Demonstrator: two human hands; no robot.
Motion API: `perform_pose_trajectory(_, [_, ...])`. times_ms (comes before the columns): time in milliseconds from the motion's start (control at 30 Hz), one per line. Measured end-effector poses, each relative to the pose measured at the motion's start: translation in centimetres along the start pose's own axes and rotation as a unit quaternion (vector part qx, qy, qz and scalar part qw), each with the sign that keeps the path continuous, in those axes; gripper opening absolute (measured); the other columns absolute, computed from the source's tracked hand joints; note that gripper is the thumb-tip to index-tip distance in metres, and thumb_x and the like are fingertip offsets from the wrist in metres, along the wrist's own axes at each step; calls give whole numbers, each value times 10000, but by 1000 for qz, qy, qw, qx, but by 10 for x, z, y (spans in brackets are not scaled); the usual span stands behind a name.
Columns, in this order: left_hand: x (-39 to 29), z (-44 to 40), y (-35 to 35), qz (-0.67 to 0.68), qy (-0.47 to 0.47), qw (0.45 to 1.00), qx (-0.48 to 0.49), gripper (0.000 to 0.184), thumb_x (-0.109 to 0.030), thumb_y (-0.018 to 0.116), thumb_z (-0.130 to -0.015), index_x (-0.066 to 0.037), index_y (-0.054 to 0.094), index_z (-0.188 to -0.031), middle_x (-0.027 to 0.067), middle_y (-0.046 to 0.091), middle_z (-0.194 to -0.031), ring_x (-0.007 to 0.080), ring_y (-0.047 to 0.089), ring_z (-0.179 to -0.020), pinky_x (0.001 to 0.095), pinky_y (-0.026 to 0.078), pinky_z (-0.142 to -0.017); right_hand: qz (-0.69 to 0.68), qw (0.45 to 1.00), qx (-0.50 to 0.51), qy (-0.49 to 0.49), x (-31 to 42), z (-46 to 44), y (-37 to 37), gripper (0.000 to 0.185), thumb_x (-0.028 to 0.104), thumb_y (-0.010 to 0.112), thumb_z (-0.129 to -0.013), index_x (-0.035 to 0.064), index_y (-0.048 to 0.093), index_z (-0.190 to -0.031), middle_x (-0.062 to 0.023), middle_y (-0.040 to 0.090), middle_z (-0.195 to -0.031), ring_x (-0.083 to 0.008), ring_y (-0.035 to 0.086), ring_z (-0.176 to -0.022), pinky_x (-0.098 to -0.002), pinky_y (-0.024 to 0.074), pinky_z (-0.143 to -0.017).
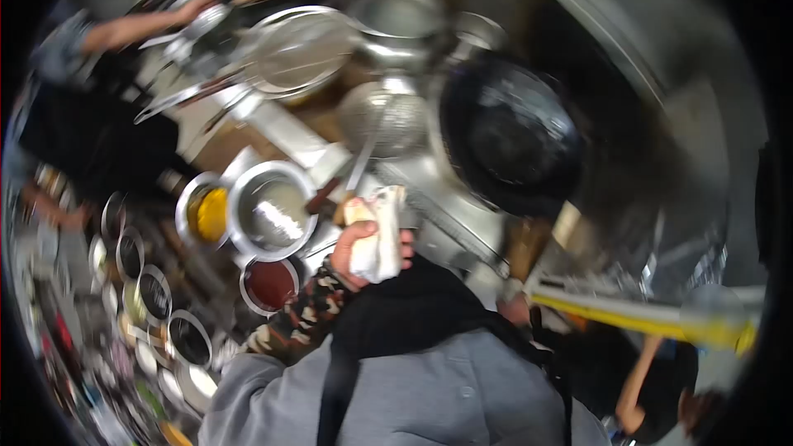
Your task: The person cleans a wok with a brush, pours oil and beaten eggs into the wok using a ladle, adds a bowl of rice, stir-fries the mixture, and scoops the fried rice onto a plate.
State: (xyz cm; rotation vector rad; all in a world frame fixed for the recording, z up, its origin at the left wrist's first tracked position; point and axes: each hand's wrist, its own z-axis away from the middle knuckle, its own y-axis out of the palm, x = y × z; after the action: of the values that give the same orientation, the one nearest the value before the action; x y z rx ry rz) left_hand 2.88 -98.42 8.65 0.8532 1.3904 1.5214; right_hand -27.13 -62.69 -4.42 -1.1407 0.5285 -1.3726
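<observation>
My left hand [353, 258], in a camouflage sleeve, is wrapped round a white folded bundle [378, 239] in front of my chest. Blur hides whether the bundle is cloth or a packet. My right hand [515, 310] is low on the right beside my apron, its fingers smeared and partly hidden. Beyond the left hand, a perforated metal ladle [384, 120] lies with its handle pointing toward me. A large dark wok [510, 128] sits to the right of it. On the left of the bundle stands a metal pot of cloudy liquid [277, 208].
A bowl of yellow food [211, 213] and a pot of red-brown liquid [271, 283] stand at left. A large round strainer [301, 49] and a metal pot [396, 12] lie farther back. Co-workers are at the far left [91, 124] and lower right [652, 384]. A yellow-edged counter [636, 318] borders the right.
</observation>
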Motion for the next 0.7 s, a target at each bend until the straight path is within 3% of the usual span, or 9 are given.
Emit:
perform_pose_trajectory(100, [6,-27,-1,-106,-88,987,-83,420,-318,593,-813,-7,550,-1093,138,602,-904,296,609,-787,422,509,-752,-420,892,162,53,25,43,-43,402,300,589,-815,-38,518,-1019,-158,608,-870,-336,635,-827,-475,506,-737])
perform_pose_trajectory(167, [5,-35,-8,-99,-87,985,-111,441,-398,607,-841,-13,575,-1052,140,607,-876,289,606,-778,417,507,-730,-730,624,234,150,32,79,-81,419,277,569,-803,-37,524,-1078,-144,598,-869,-327,627,-862,-473,497,-827])
perform_pose_trajectory(233, [2,-48,-19,-211,-42,967,-134,387,-368,607,-856,-20,591,-1024,127,624,-822,256,627,-709,382,530,-638,-689,706,119,110,77,130,-113,430,188,560,-761,-55,524,-1113,-141,602,-877,-294,627,-818,-446,520,-809])
perform_pose_trajectory(367, [12,-71,-22,-114,-68,974,-186,276,-182,590,-813,-47,578,-1053,83,642,-814,214,646,-699,346,552,-639,-470,864,-71,-168,125,112,-182,692,-89,480,-680,23,407,-1359,-125,576,-1022,-177,611,-754,-286,537,-609])
perform_pose_trajectory(433, [23,-85,-43,-70,-58,979,-182,308,-200,530,-798,-35,568,-1056,98,636,-823,242,648,-723,363,556,-667,-339,913,-103,-204,167,83,-219,632,13,611,-795,17,387,-1387,-132,568,-1162,-161,610,-831,-274,520,-727])
perform_pose_trajectory(467, [26,-86,-35,-88,-49,977,-188,313,-197,526,-799,-31,561,-1062,103,637,-835,248,651,-739,370,558,-683,-182,908,-164,-339,168,45,-226,580,35,662,-787,11,465,-1331,-131,617,-1145,-213,632,-874,-294,505,-804])
perform_pose_trajectory(533, [29,-91,-30,-116,-39,974,-192,328,-202,512,-806,-19,545,-1076,119,641,-876,266,659,-783,397,562,-728,-83,945,-8,-318,204,0,-246,502,122,686,-768,12,559,-1241,-170,644,-1129,-260,642,-980,-327,466,-908])
perform_pose_trajectory(600, [32,-99,-18,-114,-58,976,-175,313,-232,497,-824,-67,549,-1085,100,651,-897,264,661,-797,426,561,-715,128,912,66,-384,240,-67,-239,420,219,692,-726,54,656,-1110,-194,665,-1017,-310,646,-968,-371,488,-876])
perform_pose_trajectory(700, [34,-123,1,-223,-162,934,-227,384,-390,487,-823,-180,527,-1142,68,644,-952,292,643,-857,565,505,-761,181,924,-11,-336,306,-182,-174,442,271,692,-687,116,674,-1102,-185,675,-985,-336,653,-920,-409,497,-846])
